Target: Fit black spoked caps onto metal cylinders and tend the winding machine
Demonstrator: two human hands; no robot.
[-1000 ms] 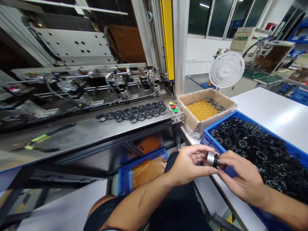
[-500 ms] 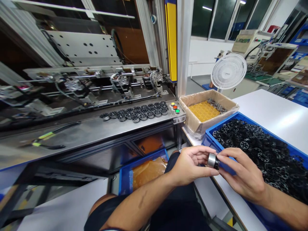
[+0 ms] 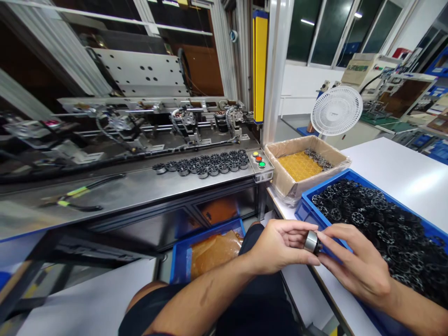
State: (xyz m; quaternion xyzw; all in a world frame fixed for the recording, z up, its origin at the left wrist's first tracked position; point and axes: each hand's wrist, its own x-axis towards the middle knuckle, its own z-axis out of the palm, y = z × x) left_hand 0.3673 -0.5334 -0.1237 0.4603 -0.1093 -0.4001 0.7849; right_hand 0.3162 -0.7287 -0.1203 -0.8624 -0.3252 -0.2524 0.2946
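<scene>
The left hand (image 3: 276, 247) pinched a small silver metal ring (image 3: 311, 241) between thumb and fingertips, closed on it just above the lap, while the right hand (image 3: 353, 266) met it from the other side, its fingers closed on a dark part pressed against the ring's end; how much of that part was seated could not be told. The pair was held just in front of the near corner of the blue bin (image 3: 308, 212), which was heaped with black slotted plastic rings (image 3: 378, 224). To do this well, it seemed wise to keep the two pieces square to each other and press evenly, so nothing cocked. Beyond stood a lined cardboard box (image 3: 297, 186), and a row of finished parts (image 3: 206, 164) lay on the steel machine bed (image 3: 133, 191), beside three coloured buttons (image 3: 259, 159).
</scene>
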